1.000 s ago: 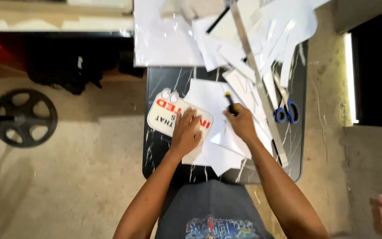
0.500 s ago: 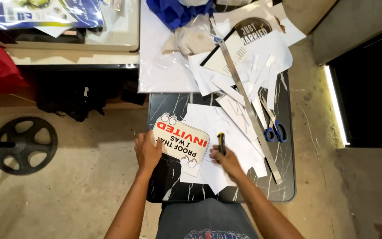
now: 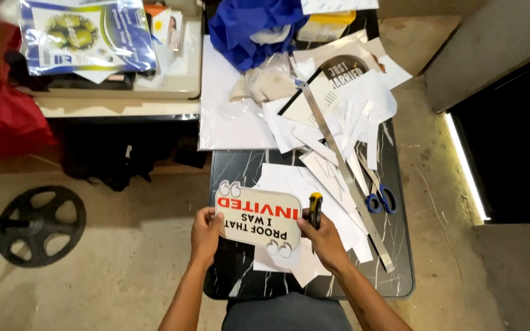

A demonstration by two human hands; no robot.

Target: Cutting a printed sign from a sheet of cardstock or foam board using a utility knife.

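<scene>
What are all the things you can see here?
Sign: 1, white with red and black print, held over the table's near left end.
Knife: 1, yellow and black, in the right hand beside the sign.
Paper scraps: many, white, spread across the table.
Ruler: 1, silver, lying slantwise on the scraps.
Scissors: 1, blue handles, right of the ruler.
Cloth: 1, blue, far end of the table.
Table: 1, black marble look, centre.
Weight plate: 1, black, on the floor at left.
Booklet: 1, blue, on the side table at top left.
Left hand: 1, holding the sign's left edge.
Right hand: 1, holding the sign's right edge and the knife.
</scene>
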